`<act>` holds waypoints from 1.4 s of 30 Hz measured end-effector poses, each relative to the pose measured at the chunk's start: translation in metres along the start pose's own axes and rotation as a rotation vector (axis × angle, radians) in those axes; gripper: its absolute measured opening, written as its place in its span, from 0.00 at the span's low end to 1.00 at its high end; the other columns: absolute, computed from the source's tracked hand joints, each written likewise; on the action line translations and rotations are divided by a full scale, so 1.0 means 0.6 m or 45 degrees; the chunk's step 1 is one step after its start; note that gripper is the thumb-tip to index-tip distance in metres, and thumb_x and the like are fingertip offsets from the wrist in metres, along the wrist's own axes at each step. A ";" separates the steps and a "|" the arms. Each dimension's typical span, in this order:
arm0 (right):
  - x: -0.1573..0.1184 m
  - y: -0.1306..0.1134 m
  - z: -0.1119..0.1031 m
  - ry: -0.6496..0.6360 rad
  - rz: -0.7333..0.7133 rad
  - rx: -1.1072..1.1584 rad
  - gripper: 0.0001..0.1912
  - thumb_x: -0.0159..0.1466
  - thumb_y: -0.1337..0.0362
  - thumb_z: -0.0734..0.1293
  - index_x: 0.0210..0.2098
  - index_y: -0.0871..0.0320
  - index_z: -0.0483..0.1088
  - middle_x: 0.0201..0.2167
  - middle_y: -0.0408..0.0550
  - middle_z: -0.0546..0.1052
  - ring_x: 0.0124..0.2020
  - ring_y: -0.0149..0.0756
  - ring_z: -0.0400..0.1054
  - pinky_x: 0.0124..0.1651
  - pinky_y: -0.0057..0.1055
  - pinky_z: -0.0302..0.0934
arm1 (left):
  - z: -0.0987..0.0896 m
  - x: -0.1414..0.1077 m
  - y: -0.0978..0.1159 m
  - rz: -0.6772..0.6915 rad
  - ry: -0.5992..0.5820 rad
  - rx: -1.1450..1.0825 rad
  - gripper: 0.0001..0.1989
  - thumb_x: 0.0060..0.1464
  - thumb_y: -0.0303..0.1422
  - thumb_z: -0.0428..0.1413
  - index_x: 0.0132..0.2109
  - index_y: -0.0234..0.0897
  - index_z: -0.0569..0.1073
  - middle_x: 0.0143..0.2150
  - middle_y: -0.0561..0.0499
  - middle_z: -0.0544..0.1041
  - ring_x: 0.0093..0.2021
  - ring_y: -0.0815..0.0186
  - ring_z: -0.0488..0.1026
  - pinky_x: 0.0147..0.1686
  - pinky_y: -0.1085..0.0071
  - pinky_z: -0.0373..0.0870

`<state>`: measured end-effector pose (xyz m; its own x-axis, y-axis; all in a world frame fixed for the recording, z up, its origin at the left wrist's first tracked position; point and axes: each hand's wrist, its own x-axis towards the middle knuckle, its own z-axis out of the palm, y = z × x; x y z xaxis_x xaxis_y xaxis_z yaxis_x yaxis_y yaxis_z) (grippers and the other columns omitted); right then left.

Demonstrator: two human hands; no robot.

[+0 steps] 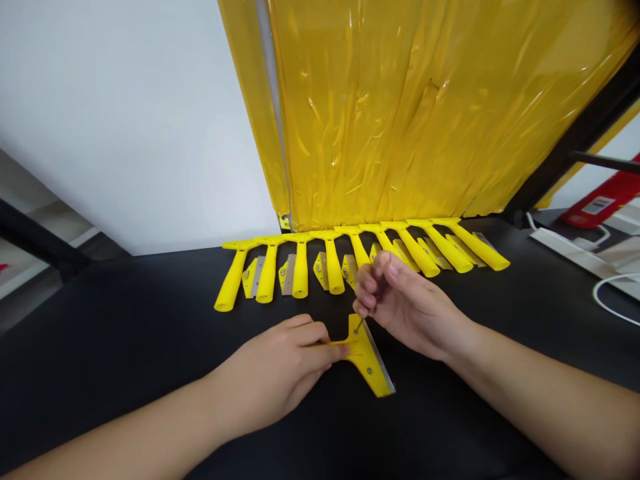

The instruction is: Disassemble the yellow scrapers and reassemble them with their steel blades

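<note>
The left hand (287, 367) is steadying a yellow scraper (376, 381) low over the black worktop (125, 353), its fingers pinching the neck, with the index finger lying along the head. The scraper's metal blade (381, 362) is running along the edge facing the right arm. Above it, the right hand (413, 307) is gripping a thin metal tool (361, 324), its fingers curling closely around the upper part. Whether that tool is a hex key or a slim driver, the hand is hiding too much to tell. Its tip is meeting the far screw (356, 331), while the near screw (369, 371) is sitting untouched.

The step in hand appears to be working the far screw. Turning it would call for keeping the tip seated and in line with the screw, with the left hand bracing the head against twisting and keeping its fingertips away from the blade.

Beyond the hands, a row of yellow handles (301, 270) is lying side by side, with small yellow plates (320, 267) and metal blades between them. Behind the row, yellow plastic sheeting (350, 120) is hanging, and a red package (603, 200) is resting off to the right.
</note>
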<state>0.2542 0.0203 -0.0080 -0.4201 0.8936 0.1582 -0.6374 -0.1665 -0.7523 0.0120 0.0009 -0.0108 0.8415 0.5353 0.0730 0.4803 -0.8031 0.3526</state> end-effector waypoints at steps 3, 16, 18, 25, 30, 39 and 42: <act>0.002 -0.001 -0.004 -0.010 0.019 -0.036 0.16 0.72 0.53 0.69 0.32 0.58 0.73 0.32 0.43 0.69 0.34 0.32 0.63 0.42 0.32 0.64 | 0.000 0.000 0.000 -0.001 0.001 0.004 0.19 0.73 0.30 0.46 0.63 0.45 0.75 0.43 0.48 0.75 0.43 0.61 0.69 0.43 0.65 0.73; 0.004 -0.001 -0.006 -0.023 0.037 -0.020 0.18 0.73 0.52 0.67 0.33 0.58 0.74 0.28 0.41 0.66 0.30 0.30 0.60 0.41 0.32 0.63 | 0.001 -0.002 0.000 0.005 0.015 0.005 0.19 0.73 0.30 0.47 0.63 0.45 0.75 0.43 0.48 0.76 0.43 0.61 0.70 0.43 0.65 0.73; 0.002 -0.001 -0.004 -0.040 0.076 0.058 0.17 0.74 0.50 0.65 0.37 0.56 0.74 0.21 0.36 0.58 0.24 0.28 0.51 0.38 0.29 0.61 | 0.001 -0.003 0.000 0.009 0.014 -0.002 0.19 0.73 0.29 0.47 0.63 0.45 0.75 0.43 0.48 0.76 0.43 0.61 0.70 0.43 0.65 0.73; 0.000 -0.002 -0.001 0.000 -0.001 -0.056 0.14 0.70 0.54 0.72 0.33 0.57 0.72 0.34 0.43 0.69 0.36 0.32 0.65 0.43 0.32 0.62 | 0.002 0.000 -0.002 0.017 0.021 0.007 0.19 0.73 0.30 0.47 0.63 0.45 0.75 0.43 0.48 0.76 0.42 0.61 0.70 0.43 0.66 0.73; 0.001 -0.006 -0.001 -0.014 0.083 0.012 0.19 0.74 0.49 0.64 0.35 0.56 0.73 0.19 0.34 0.54 0.21 0.28 0.47 0.34 0.30 0.57 | 0.001 0.000 -0.001 0.017 0.017 0.011 0.19 0.73 0.29 0.46 0.63 0.44 0.75 0.43 0.48 0.76 0.42 0.61 0.70 0.42 0.66 0.73; -0.018 -0.034 0.006 -0.178 0.133 -0.048 0.20 0.72 0.44 0.65 0.33 0.51 0.60 0.19 0.32 0.47 0.19 0.28 0.37 0.28 0.30 0.43 | -0.001 0.000 -0.002 0.038 0.034 0.020 0.19 0.73 0.29 0.48 0.64 0.47 0.74 0.41 0.49 0.75 0.42 0.62 0.70 0.42 0.68 0.72; -0.022 -0.031 0.006 -0.261 0.176 -0.042 0.20 0.73 0.45 0.64 0.33 0.51 0.58 0.19 0.32 0.46 0.19 0.28 0.37 0.27 0.31 0.42 | -0.001 0.000 -0.003 0.036 0.027 0.017 0.20 0.73 0.29 0.48 0.64 0.48 0.74 0.42 0.49 0.75 0.42 0.62 0.70 0.42 0.68 0.72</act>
<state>0.2693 0.0098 0.0062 -0.6264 0.7593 0.1764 -0.5449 -0.2647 -0.7956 0.0112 0.0025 -0.0106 0.8496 0.5174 0.1026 0.4595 -0.8215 0.3376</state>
